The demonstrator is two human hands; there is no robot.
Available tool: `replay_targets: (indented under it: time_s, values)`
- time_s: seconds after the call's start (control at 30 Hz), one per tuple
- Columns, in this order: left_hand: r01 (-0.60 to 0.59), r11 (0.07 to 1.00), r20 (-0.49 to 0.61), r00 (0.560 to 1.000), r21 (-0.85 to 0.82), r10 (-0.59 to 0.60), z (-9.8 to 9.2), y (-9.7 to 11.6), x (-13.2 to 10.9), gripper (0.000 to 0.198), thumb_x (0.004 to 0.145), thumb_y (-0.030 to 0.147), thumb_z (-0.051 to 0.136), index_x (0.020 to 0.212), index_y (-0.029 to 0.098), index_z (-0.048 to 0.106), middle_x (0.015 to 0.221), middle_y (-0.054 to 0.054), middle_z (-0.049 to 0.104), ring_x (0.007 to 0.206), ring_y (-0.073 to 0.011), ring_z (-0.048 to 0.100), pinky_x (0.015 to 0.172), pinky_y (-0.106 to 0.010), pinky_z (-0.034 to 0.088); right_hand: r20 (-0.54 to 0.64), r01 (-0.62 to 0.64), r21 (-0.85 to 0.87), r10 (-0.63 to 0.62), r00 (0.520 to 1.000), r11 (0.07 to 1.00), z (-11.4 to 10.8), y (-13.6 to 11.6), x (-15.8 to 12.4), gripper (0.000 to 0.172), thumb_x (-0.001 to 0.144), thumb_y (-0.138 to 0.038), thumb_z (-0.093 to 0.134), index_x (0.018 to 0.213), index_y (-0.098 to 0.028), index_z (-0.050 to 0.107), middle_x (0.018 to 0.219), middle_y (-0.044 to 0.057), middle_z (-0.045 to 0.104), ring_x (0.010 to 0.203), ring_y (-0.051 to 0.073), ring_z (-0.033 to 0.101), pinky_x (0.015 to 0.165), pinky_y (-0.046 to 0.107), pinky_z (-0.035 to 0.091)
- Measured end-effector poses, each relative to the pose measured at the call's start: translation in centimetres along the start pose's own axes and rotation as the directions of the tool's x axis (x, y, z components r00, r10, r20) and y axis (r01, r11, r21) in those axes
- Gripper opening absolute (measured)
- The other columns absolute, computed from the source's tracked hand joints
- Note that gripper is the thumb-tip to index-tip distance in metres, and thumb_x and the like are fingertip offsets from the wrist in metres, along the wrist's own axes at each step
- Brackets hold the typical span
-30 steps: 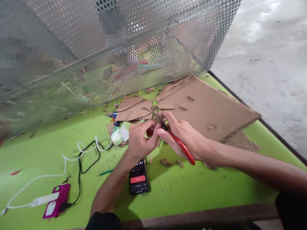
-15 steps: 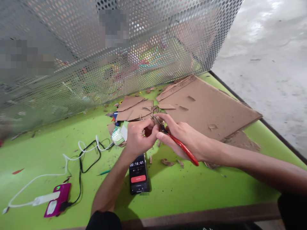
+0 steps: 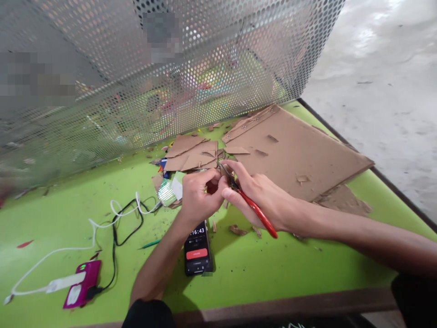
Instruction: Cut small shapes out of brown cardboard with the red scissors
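Red-handled pliers are gripped in my right hand, with their metal jaws angled up and left between both hands. My left hand has its fingers pinched together right beside the jaws, on a small brownish piece that is mostly hidden. A phone showing a running timer lies on the green table just below my left hand. Behind my hands are cut cardboard pieces, and a large cardboard sheet lies to the right, partly behind my right hand.
A perforated metal screen stands along the table's back. At the left lie a magenta power strip, white and black cables, and a green pen-like tool. Cardboard scraps are near my right wrist.
The pliers' handles have shifted slightly left and my right hand has turned a little with them. My left hand stays in nearly the same place, and the phone's timer has advanced.
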State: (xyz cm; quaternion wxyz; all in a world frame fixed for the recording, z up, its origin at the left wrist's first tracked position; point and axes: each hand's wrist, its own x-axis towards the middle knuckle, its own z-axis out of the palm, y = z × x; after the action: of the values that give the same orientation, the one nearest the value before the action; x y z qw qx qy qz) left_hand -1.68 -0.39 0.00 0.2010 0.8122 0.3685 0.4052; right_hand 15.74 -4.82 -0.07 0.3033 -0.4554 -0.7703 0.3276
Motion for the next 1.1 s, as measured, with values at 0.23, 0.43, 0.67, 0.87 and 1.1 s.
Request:
replay_targets:
  time_s: [0.23,0.43,0.67,0.87,1.1]
  values:
    - [0.022,1.000,0.009,1.000,0.009,-0.022,0.01,-0.17,-0.08,0.029,0.085,0.023,0.060,0.057,0.019,0.053,0.047,0.007,0.048,0.043,-0.0068,0.041,0.045,-0.021,0.034,-0.017,0.000,0.035,0.001,1.000,0.999,0.31,0.06,0.02,0.049,0.108,-0.041,0.043,0.140,-0.004,0.039,0.062,-0.005,0.055,0.044,0.011,0.041,0.048,0.025,0.028]
    - [0.001,1.000,0.005,1.000,-0.008,-0.001,0.03,-0.18,-0.03,0.030,0.085,0.021,0.061,0.057,0.019,0.052,0.046,0.007,0.048,0.042,-0.0062,0.040,0.044,-0.020,0.034,-0.021,0.003,0.072,-0.001,1.000,0.997,0.47,0.20,-0.06,0.047,0.108,-0.041,0.044,0.138,-0.005,0.040,0.058,-0.008,0.052,0.041,0.010,0.041,0.045,0.024,0.028]
    - [-0.003,1.000,0.006,1.000,-0.016,0.003,-0.13,-0.12,0.04,0.030,0.084,0.019,0.062,0.057,0.019,0.051,0.047,0.008,0.047,0.043,-0.0062,0.039,0.044,-0.021,0.033,-0.022,0.016,0.073,-0.014,1.000,0.997,0.58,0.25,-0.06,0.049,0.108,-0.040,0.045,0.141,-0.004,0.037,0.059,-0.007,0.054,0.041,0.010,0.042,0.044,0.024,0.029]
    - [-0.018,0.999,0.012,1.000,-0.028,0.018,-0.04,-0.26,0.08,0.030,0.085,0.019,0.063,0.058,0.019,0.050,0.047,0.008,0.046,0.043,-0.0056,0.038,0.044,-0.020,0.033,-0.033,0.012,0.081,-0.009,0.999,0.997,0.73,0.38,-0.09,0.048,0.108,-0.038,0.047,0.141,-0.004,0.038,0.060,-0.007,0.055,0.042,0.009,0.044,0.044,0.023,0.029]
    - [-0.017,0.999,0.011,1.000,-0.035,0.018,-0.06,-0.31,-0.01,0.030,0.084,0.018,0.062,0.057,0.018,0.050,0.047,0.008,0.045,0.043,-0.0051,0.038,0.045,-0.018,0.033,-0.035,0.013,0.072,-0.010,0.999,0.997,0.88,0.59,-0.10,0.047,0.109,-0.039,0.046,0.141,-0.004,0.039,0.057,-0.008,0.055,0.039,0.010,0.046,0.042,0.022,0.030]
